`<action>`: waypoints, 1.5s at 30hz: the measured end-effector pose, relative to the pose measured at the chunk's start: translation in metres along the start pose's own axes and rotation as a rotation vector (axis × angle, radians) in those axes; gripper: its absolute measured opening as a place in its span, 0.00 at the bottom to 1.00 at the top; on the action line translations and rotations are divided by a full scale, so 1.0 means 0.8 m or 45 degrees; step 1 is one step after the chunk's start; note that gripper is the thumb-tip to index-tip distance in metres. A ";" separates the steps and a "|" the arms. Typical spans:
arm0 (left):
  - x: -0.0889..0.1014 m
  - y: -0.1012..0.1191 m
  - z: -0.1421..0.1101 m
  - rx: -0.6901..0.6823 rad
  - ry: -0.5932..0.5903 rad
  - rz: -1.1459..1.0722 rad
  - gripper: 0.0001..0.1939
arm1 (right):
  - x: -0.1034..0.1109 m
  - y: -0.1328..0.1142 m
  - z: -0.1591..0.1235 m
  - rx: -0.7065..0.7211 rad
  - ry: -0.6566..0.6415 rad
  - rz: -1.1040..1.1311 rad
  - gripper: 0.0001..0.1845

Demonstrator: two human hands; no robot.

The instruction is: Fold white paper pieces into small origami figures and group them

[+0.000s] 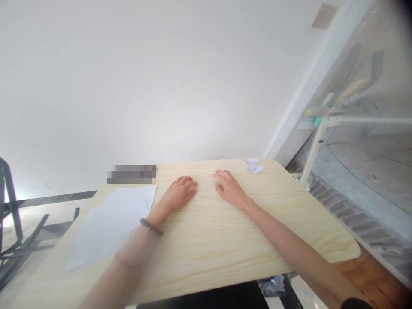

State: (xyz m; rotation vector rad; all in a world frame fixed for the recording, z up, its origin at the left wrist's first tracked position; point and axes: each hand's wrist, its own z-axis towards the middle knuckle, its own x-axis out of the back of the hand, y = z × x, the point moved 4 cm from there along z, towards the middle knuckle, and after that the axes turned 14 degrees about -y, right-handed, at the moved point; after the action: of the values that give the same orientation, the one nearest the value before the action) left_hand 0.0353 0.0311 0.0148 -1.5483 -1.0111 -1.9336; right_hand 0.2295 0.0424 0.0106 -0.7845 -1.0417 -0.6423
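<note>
My left hand [180, 193] lies palm down on the pale wooden table [206, 240], its fingers extended and a dark beaded bracelet [151, 227] on the wrist. Across a small gap, my right hand [231, 187] rests on the same tabletop with its fingers apart and nothing held. White paper sheets [112, 223] spread out to the left, partly hidden behind my left forearm. Near the far right edge is a small folded white paper piece [253, 165], beyond my right hand and apart from it.
A dark, pixelated object [131, 174] sits at the table's far left. Behind the table stands a white wall [161, 86] with a socket plate [324, 16] high on the right. A white metal frame [313, 150] is right of the table; dark metal legs [11, 206] are at left.
</note>
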 end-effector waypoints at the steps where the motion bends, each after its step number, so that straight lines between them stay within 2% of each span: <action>1: 0.001 -0.003 -0.001 0.017 -0.009 0.002 0.16 | -0.005 -0.007 0.004 0.004 -0.021 0.009 0.19; 4: 0.003 -0.010 -0.002 0.057 -0.039 0.016 0.16 | -0.016 -0.021 0.017 -0.026 -0.064 0.020 0.17; 11: 0.006 -0.012 -0.004 0.079 -0.097 -0.043 0.17 | -0.023 -0.028 0.029 -0.146 -0.059 -0.039 0.15; 14: 0.013 -0.018 -0.009 0.099 -0.206 -0.094 0.18 | -0.027 -0.034 0.033 -0.216 -0.044 -0.104 0.15; 17: 0.033 -0.035 -0.024 0.141 -0.357 -0.207 0.18 | -0.031 -0.040 0.036 -0.238 -0.051 -0.129 0.14; 20: 0.064 -0.064 -0.053 0.339 -0.469 -0.257 0.21 | -0.033 -0.042 0.037 -0.211 -0.061 -0.122 0.15; 22: 0.082 -0.085 -0.077 0.540 -0.532 -0.233 0.24 | -0.032 -0.040 0.035 -0.207 -0.066 -0.107 0.15; 25: 0.097 -0.110 -0.105 0.727 -0.617 -0.203 0.28 | -0.030 -0.039 0.034 -0.207 -0.077 -0.091 0.15; 27: 0.096 -0.122 -0.114 0.804 -0.626 -0.178 0.30 | -0.030 -0.038 0.034 -0.206 -0.079 -0.091 0.15; 31: 0.080 -0.144 -0.123 0.975 -0.650 -0.190 0.31 | -0.031 -0.039 0.035 -0.201 -0.083 -0.107 0.15; 36: 0.070 -0.155 -0.126 0.952 -0.603 -0.281 0.32 | -0.034 -0.037 0.037 -0.212 -0.100 -0.108 0.15; 41: 0.075 -0.153 -0.127 0.973 -0.558 -0.242 0.32 | -0.034 -0.036 0.037 -0.202 -0.107 -0.100 0.15; 45: 0.071 -0.160 -0.128 0.929 -0.546 -0.329 0.31 | -0.034 -0.035 0.036 -0.192 -0.102 -0.095 0.16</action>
State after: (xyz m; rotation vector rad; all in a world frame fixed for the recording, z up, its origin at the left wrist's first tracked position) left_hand -0.1377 0.0361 0.0271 -1.4402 -1.9094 -1.1416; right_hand 0.1827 0.0524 0.0009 -0.9122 -1.1086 -0.7652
